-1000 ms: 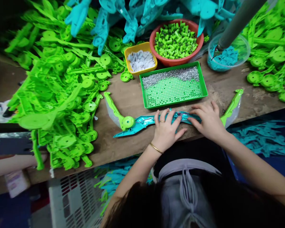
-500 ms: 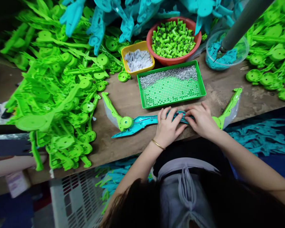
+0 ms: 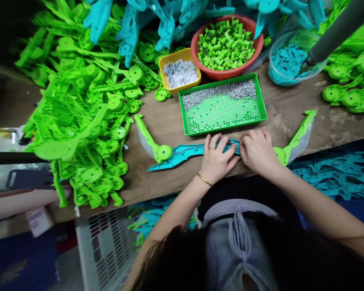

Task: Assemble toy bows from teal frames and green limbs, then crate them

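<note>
A bow-shaped plastic toy lies across the near edge of the table, with a blue centre shell (image 3: pixel 186 150) whose open side faces up. Thin wires run along inside it. Green limbs angle up from its ends, the left limb (image 3: pixel 150 139) and the right limb (image 3: pixel 300 135). My left hand (image 3: pixel 219 155) is closed over the shell's middle, fingers on the far side and thumb on the near side. Close beside it, my right hand (image 3: pixel 257 149) presses bent fingers together at the shell's right part; anything pinched there is hidden.
Beyond the toy stand a green tray (image 3: pixel 223 113) of small metal screws, a yellow tub (image 3: pixel 179 87) of pale flat pieces, a red bowl (image 3: pixel 226 75) of green cylinders and a clear tub (image 3: pixel 283 79) of blue pieces. Green parts (image 3: pixel 87 133) pile up at left. A dark rod (image 3: pixel 339 38) slants in.
The whole view has shifted slightly. My right fingers have drawn closer together and curled in at the shell; my left hand stays on it.
</note>
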Tool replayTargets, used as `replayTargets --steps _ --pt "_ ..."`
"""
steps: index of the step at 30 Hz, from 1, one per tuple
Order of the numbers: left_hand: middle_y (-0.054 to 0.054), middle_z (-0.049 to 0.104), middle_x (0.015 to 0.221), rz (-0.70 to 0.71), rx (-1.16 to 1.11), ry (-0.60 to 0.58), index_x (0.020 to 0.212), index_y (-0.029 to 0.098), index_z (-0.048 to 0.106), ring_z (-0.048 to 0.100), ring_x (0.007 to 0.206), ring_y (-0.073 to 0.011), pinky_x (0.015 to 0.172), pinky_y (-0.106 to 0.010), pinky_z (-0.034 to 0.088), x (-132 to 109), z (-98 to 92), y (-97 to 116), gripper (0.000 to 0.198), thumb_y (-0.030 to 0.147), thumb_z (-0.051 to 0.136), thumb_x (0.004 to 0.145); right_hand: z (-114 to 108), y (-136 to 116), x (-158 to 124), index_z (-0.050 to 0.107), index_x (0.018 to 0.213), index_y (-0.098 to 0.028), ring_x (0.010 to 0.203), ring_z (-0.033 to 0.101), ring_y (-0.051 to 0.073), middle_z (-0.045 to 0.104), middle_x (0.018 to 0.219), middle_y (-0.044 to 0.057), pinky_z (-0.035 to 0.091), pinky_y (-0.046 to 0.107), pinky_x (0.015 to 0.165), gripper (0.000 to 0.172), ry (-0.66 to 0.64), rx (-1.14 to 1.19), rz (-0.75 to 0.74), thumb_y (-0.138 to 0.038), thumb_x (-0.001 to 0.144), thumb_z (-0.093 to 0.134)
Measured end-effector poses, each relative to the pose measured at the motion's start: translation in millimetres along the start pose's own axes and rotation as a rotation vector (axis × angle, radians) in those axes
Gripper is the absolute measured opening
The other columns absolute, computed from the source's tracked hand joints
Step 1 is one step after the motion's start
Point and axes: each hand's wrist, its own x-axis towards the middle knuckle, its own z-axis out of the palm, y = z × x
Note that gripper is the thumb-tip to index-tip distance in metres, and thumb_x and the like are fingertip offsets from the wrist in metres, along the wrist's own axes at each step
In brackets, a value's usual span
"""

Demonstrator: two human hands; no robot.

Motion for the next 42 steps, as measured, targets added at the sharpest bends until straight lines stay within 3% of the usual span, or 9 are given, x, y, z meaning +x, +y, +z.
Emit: replayTargets --steps 6,13,20,25,29,32,36,39,42 --pt "-0.01 0.059 0.128 0.05 -0.04 0.042 0.112 0.023 0.067 0.046 0.124 -0.0297 0.111 -0.055 0.032 -1 -5.7 -5 0.034 0.046 0.056 0.089 -6 5 -7 0.066 0.093 -0.016 0.101 0.055 0.025 0.067 0.103 0.009 0.028 0.047 0.104 0.024 0.005 0.133 0.008 -0.025 0.092 0.043" --pt "-0.012 0.059 0.12 -0.092 -0.063 0.298 0.111 0.02 0.065 0.05 0.12 -0.0264 0.107 -0.051 0.038 -29 -29.9 -22 0.026 0.029 0.059 0.088 -18 30 -40 0.065 0.098 -0.02 0.099 0.061 0.021 0.069 0.104 0.005 0.028 0.047 0.108 0.021 0.12 0.206 0.056 -0.031 0.093 0.048" --pt "-0.012 0.052 0.134 0.012 0.052 0.093 0.12 0.029 0.066 0.041 0.126 -0.0327 0.109 -0.057 0.028 -27 -19.3 -9 0.04 0.047 0.062 0.085 -5 29 -51 0.065 0.099 -0.02 0.1 0.062 0.02 0.07 0.106 0.005 0.028 0.047 0.11 0.019 0.157 0.199 -0.025 -0.034 0.092 0.053" --pt "-0.015 0.053 0.136 0.004 0.097 0.058 0.12 0.025 0.066 0.04 0.128 -0.035 0.109 -0.06 0.026 -25 -15.0 -3 0.044 0.051 0.061 0.084 -3 30 -52 0.065 0.094 -0.02 0.097 0.064 0.018 0.072 0.102 0.004 0.029 0.045 0.109 0.018 0.208 0.238 0.01 -0.031 0.093 0.051" --pt "-0.015 0.054 0.132 0.025 -0.009 0.139 0.119 0.022 0.064 0.044 0.125 -0.0307 0.107 -0.054 0.035 -14 -34.2 -12 0.041 0.046 0.061 0.086 -2 37 -49 0.067 0.094 -0.024 0.093 0.065 0.02 0.073 0.102 0.002 0.03 0.048 0.106 0.02 0.169 0.202 0.027 -0.031 0.094 0.048" --pt "-0.013 0.059 0.12 0.017 -0.031 0.366 0.113 0.019 0.064 0.05 0.118 -0.0251 0.102 -0.046 0.042 24 -63.5 -41 0.028 0.032 0.061 0.088 4 48 -42 0.064 0.09 -0.024 0.092 0.066 0.022 0.073 0.099 0.002 0.032 0.052 0.102 0.023 0.122 0.197 0.033 -0.04 0.093 0.047" --pt "-0.011 0.063 0.111 -0.058 0.118 0.568 0.105 0.018 0.065 0.055 0.109 -0.0235 0.099 -0.044 0.043 126 -111.7 -100 0.021 0.027 0.054 0.09 15 58 -37 0.06 0.088 -0.023 0.086 0.066 0.024 0.071 0.088 0.003 0.041 0.051 0.094 0.031 0.117 0.224 0.047 -0.052 0.09 0.049" --pt "-0.015 0.058 0.127 -0.239 0.323 0.439 0.114 0.016 0.064 0.049 0.12 -0.0306 0.103 -0.048 0.038 220 -139.0 -137 0.03 0.023 0.053 0.087 19 61 -36 0.06 0.088 -0.023 0.082 0.067 0.024 0.071 0.088 0.003 0.046 0.05 0.09 0.033 0.187 0.245 -0.008 -0.055 0.088 0.051" --pt "-0.016 0.033 0.153 -0.315 0.494 0.224 0.142 0.019 0.043 0.031 0.137 -0.038 0.106 -0.052 0.03 296 -153.5 -159 0.061 0.02 0.056 0.082 13 66 -34 0.062 0.093 -0.024 0.077 0.068 0.02 0.071 0.084 0.002 0.053 0.038 0.078 0.031 0.266 0.284 -0.089 -0.052 0.089 0.051"
